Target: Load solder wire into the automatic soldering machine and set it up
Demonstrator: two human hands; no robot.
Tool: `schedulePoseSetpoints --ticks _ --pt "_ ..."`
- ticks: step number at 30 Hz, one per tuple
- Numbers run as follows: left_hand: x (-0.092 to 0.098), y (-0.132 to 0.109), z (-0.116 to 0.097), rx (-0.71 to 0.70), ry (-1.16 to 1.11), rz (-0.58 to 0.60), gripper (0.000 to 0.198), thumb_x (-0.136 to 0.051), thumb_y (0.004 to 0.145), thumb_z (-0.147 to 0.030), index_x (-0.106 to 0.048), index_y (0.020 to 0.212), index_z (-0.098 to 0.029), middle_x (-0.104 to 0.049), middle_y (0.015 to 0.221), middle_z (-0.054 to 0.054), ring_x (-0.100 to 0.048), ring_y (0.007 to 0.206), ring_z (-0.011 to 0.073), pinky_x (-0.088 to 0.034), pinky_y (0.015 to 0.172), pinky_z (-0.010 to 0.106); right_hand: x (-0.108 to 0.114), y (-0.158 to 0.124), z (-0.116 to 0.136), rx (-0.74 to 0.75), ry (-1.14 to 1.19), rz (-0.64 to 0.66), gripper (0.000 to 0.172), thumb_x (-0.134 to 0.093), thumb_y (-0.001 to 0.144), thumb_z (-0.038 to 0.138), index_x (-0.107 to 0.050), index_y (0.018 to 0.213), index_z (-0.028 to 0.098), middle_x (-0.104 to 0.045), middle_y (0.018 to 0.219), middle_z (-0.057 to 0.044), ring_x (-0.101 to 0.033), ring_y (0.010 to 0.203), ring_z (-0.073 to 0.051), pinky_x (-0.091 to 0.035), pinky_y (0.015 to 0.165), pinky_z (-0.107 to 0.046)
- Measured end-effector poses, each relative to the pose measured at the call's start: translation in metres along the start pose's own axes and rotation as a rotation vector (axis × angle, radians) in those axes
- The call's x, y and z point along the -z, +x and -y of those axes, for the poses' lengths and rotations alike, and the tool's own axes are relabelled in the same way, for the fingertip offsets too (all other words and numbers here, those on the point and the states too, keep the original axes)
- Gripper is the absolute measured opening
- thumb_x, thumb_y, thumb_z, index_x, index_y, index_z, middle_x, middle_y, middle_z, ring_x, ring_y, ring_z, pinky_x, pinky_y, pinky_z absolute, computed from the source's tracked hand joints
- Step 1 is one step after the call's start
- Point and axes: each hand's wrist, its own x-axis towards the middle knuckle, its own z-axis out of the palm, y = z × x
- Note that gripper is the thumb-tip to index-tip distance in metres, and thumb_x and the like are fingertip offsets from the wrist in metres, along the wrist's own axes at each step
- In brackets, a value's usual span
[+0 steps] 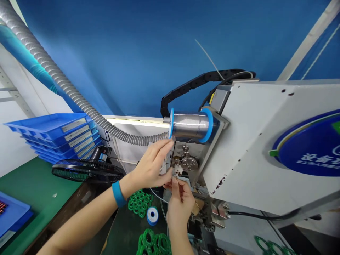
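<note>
A spool of solder wire [187, 124] with blue flanges is mounted on the machine. Just below it sits a metal wire feeder with round rollers [189, 163] and a small white piece [178, 171]. My left hand [152, 165], with a blue wristband [118, 194], is stretched out along the feeder's left side, thumb apart from the fingers. Its fingertips lie close under the spool. Below the white piece, my right hand [181, 203] is closed in a pinch near the left thumb. Whatever lies between those fingertips is too small or hidden to make out.
The machine's white housing [247, 148] fills the right side. A grey hose [71, 92] runs from upper left behind the spool. Stacked blue trays [61, 131] and a black fan [87, 170] stand left. Green ring-shaped boards [154, 242] and a small spool [152, 215] lie below.
</note>
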Motion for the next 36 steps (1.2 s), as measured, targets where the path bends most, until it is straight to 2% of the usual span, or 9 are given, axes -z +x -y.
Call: schedulePoseSetpoints --ticks 2,5,9,12,15,19,23,28,36 --pt "0.009 0.003 -0.018 0.126 -0.087 -0.069 0.055 -0.045 0.081 -0.012 -0.030 0.134 -0.014 -0.048 0.120 0.015 -0.045 0.115 0.0237 -0.044 0.094 0.040 0.000 0.000 0.001 0.031 -0.001 0.007 0.025 -0.057 0.080 0.040 -0.060 0.077 0.016 -0.064 0.073 -0.003 -0.058 0.065 -0.014 -0.049 0.063 -0.028" --pt "0.012 0.014 -0.037 0.336 -0.155 -0.065 0.038 -0.043 0.085 -0.013 -0.044 0.123 -0.015 -0.054 0.110 0.011 -0.050 0.104 0.0207 -0.046 0.088 0.038 0.000 0.000 0.002 0.056 -0.029 -0.016 0.024 -0.057 0.080 0.038 -0.060 0.075 0.016 -0.063 0.071 -0.003 -0.057 0.064 -0.013 -0.046 0.062 -0.025" --pt "0.005 0.027 -0.045 0.526 -0.244 -0.100 0.023 -0.048 0.086 -0.020 -0.057 0.107 -0.017 -0.060 0.103 0.008 -0.055 0.098 0.0195 -0.048 0.084 0.036 -0.001 0.001 0.003 0.037 -0.049 -0.016 0.026 -0.057 0.080 0.040 -0.060 0.072 0.016 -0.062 0.068 -0.002 -0.056 0.061 -0.013 -0.045 0.059 -0.025" --pt "0.001 0.030 -0.045 0.630 -0.282 -0.160 0.014 -0.053 0.085 -0.023 -0.065 0.089 -0.019 -0.065 0.086 0.004 -0.058 0.085 0.0176 -0.049 0.077 0.033 -0.001 0.002 0.004 -0.003 -0.023 0.004 0.027 -0.057 0.080 0.041 -0.059 0.073 0.016 -0.062 0.069 -0.003 -0.056 0.062 -0.014 -0.047 0.060 -0.026" --pt "0.001 0.032 -0.046 0.703 -0.286 -0.219 0.010 -0.057 0.082 -0.022 -0.066 0.082 -0.019 -0.066 0.077 0.002 -0.059 0.076 0.0152 -0.048 0.071 0.030 -0.001 0.002 0.004 -0.031 -0.009 0.015 0.028 -0.056 0.080 0.043 -0.058 0.072 0.016 -0.063 0.068 -0.003 -0.057 0.061 -0.015 -0.048 0.060 -0.028" --pt "0.002 0.035 -0.051 0.743 -0.281 -0.257 0.013 -0.059 0.080 -0.023 -0.066 0.090 -0.020 -0.067 0.084 0.003 -0.060 0.075 0.0140 -0.050 0.068 0.028 0.000 0.001 0.005 -0.050 0.003 0.047 0.029 -0.055 0.080 0.043 -0.057 0.072 0.016 -0.064 0.070 -0.005 -0.058 0.059 -0.015 -0.048 0.058 -0.029" --pt "0.001 0.040 -0.056 0.814 -0.299 -0.293 0.010 -0.059 0.079 -0.023 -0.068 0.084 -0.020 -0.070 0.080 0.002 -0.063 0.075 0.0142 -0.052 0.069 0.028 0.002 0.001 0.005 -0.049 0.015 0.074 0.030 -0.055 0.081 0.044 -0.057 0.073 0.016 -0.065 0.070 -0.005 -0.059 0.059 -0.015 -0.048 0.058 -0.029" --pt "-0.003 0.044 -0.065 0.960 -0.438 -0.352 0.009 -0.062 0.077 -0.023 -0.066 0.082 -0.018 -0.072 0.086 0.004 -0.066 0.084 0.0164 -0.054 0.075 0.029 0.003 0.001 0.008 -0.082 0.032 0.096 0.030 -0.054 0.080 0.046 -0.057 0.075 0.016 -0.064 0.070 -0.005 -0.058 0.059 -0.015 -0.049 0.058 -0.029" --pt "-0.011 0.046 -0.082 1.006 -0.448 -0.460 0.015 -0.062 0.076 -0.021 -0.061 0.091 -0.016 -0.071 0.089 0.005 -0.066 0.088 0.0160 -0.055 0.076 0.027 0.005 0.000 0.022 -0.070 0.005 0.114 0.031 -0.053 0.079 0.047 -0.057 0.071 0.017 -0.063 0.064 -0.004 -0.057 0.056 -0.015 -0.047 0.055 -0.027"
